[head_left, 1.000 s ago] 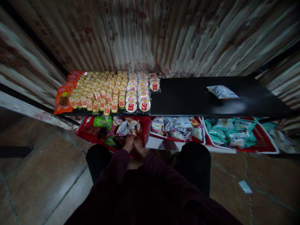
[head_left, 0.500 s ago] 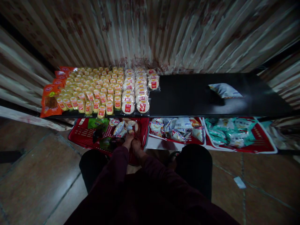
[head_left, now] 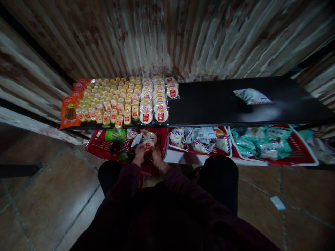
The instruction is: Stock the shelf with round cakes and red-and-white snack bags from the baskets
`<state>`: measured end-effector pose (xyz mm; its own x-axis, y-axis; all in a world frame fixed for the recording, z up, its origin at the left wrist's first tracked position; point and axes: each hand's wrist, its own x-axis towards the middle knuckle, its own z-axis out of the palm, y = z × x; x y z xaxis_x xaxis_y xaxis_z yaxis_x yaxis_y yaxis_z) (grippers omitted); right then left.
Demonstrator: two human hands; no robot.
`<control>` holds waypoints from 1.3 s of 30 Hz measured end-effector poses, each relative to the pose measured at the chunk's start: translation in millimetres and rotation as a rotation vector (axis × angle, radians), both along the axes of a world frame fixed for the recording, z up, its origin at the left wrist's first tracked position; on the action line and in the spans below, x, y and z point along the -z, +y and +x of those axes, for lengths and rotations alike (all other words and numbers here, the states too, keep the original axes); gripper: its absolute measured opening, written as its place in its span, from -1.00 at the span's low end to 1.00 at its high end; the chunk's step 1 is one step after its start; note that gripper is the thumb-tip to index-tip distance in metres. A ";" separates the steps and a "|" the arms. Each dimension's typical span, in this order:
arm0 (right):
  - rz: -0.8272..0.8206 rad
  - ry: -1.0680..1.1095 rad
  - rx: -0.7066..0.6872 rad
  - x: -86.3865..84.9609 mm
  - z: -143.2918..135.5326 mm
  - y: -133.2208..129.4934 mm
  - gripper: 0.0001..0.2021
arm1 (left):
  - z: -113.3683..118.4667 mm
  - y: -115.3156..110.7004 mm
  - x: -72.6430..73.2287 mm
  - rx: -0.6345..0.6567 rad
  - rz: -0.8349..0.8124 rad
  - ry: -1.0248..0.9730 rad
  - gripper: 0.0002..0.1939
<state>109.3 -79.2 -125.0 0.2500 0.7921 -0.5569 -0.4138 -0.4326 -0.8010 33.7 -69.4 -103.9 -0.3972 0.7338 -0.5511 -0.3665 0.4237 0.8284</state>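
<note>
Between the person's two dark-clad knees (head_left: 220, 184), the left hand (head_left: 139, 152) and right hand (head_left: 157, 157) pinch a round white cracker packet (head_left: 148, 144) with a red label by its sides, low over the left red basket (head_left: 162, 139). Beyond the hands, that basket holds more crackers and a green packet (head_left: 115, 135); above it, rows of yellow packets (head_left: 112, 101) and white crackers (head_left: 159, 99) stand on the black shelf (head_left: 201, 101), before a striped curtain (head_left: 167, 38).
</note>
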 end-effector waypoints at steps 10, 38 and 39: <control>-0.010 0.207 0.086 -44.2 4.2 1.8 -0.78 | 11.4 -13.4 -42.9 -0.038 0.127 -0.059 -0.68; 0.136 0.361 -0.118 -102.5 46.2 -18.7 -0.72 | 27.0 -31.8 -71.1 0.058 0.251 -0.031 -0.62; 0.147 0.364 -0.126 -103.7 47.3 -19.0 -0.71 | 27.8 -32.0 -71.4 0.060 0.255 -0.030 -0.62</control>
<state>156.5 -98.2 -21.2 -0.0467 0.8814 -0.4700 -0.6321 -0.3904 -0.6694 61.6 -101.4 -32.5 -0.3349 0.8722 -0.3565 -0.3728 0.2248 0.9003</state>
